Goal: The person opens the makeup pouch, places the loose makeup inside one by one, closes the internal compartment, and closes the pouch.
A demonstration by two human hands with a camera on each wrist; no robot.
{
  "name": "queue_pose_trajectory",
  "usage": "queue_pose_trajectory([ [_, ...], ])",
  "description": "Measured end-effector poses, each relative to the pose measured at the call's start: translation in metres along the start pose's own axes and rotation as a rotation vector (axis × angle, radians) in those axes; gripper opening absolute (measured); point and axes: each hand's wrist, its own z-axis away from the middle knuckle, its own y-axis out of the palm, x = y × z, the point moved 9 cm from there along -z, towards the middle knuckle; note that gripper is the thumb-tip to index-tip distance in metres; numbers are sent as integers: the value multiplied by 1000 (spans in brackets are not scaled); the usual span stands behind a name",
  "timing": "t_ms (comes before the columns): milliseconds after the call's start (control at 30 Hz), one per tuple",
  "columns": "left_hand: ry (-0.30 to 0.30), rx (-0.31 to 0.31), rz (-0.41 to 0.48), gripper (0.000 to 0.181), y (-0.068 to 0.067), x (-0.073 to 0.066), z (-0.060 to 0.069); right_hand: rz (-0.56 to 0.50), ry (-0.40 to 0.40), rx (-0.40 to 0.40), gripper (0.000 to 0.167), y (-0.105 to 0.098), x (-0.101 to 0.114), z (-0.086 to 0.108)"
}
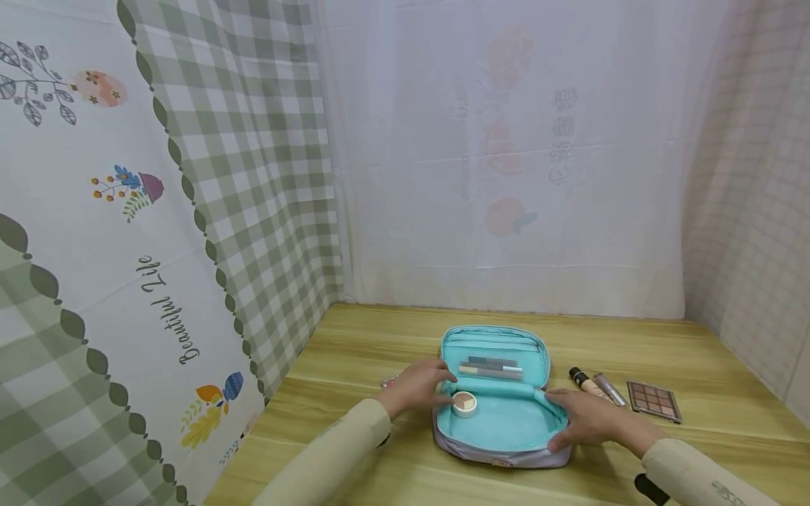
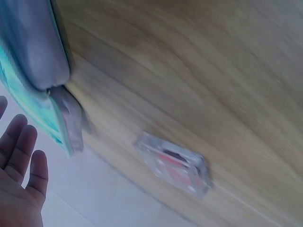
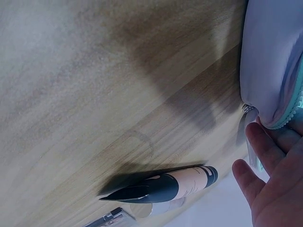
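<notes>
Resting our right hand (image 1: 585,416), fingers pretty loose, on the unzipped makeup bag (image 1: 506,427) — our left hand (image 1: 414,386), fingers apart, hovers right by the round compact (image 1: 465,403).

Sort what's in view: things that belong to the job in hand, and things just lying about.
Job in hand:
open cosmetic bag, right hand at its edge, left hand opposite
round compact, inside
slim cosmetic sticks, at the lid

Lying about, though possibly meant for the bag:
eyeshadow palette
black-and-beige tube
slim clear tube
clear case
</notes>
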Motion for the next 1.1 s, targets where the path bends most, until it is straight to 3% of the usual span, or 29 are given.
queue_pose_trajectory([
  [367, -120, -32, 79, 36, -8, 43, 22, 17, -28, -8, 100, 1, 0, 0],
  [667, -162, -79, 112, 36, -18, 71, 49, 5, -9, -21, 87, -6, -2, 1],
  [767, -175, -90, 136, 36, -21, 79, 58, -4, -3, -15, 89, -6, -2, 1],
  [1100, -266, -63, 278, 51, -15, 107, 80, 3, -27, -18, 93, 0, 0, 3],
])
